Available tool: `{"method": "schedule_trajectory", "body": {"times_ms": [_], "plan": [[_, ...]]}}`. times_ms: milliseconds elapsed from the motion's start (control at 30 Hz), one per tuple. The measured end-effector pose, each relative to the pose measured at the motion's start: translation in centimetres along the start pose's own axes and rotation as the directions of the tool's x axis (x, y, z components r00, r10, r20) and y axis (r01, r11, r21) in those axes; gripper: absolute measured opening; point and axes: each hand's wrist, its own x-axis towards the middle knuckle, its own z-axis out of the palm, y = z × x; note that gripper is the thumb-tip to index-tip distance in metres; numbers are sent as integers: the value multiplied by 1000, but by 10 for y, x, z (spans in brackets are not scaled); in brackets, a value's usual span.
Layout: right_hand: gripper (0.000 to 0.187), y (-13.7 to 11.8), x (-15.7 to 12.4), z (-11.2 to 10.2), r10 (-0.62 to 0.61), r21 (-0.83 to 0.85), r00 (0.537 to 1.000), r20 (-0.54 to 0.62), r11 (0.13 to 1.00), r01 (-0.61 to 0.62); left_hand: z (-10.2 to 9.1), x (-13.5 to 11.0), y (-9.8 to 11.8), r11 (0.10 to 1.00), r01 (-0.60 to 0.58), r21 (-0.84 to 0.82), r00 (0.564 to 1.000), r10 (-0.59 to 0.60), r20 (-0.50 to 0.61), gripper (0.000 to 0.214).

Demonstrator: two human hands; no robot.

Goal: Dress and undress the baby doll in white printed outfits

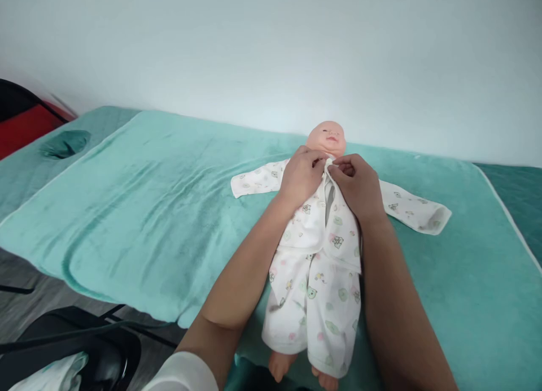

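Two edges of the white jacket (300, 227) meet at the neck because, as I see it remotely, the left hand (304, 175) and right hand (359, 182) each pinch one side, while the doll (325, 137) lies face-up on the green sheet (139, 210), sleeves (260, 179) spread clear.

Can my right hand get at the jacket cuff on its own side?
Probably yes: the cuff lies uncovered to the right of the right hand, though that hand seems to be pinching the jacket's neckline and would likely have to let go.
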Motion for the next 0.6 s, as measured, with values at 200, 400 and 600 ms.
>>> {"method": "schedule_trajectory", "body": {"times_ms": [200, 400, 600], "plan": [[18, 1, -7, -2, -251, -103, 967, -52, 964, 245, 1, -3, -8, 997, -72, -5, 997, 72, 0, 33], [15, -9, -26, -6, -203, -89, 977, -67, 976, 196, 1, -22, -11, 988, -142, 63, 987, 146, -67, 29], [22, -26, -50, -13, -57, -324, 997, 44, 943, 68, -7, -43, -10, 974, -224, 25, 971, 225, -82, 21]]}}
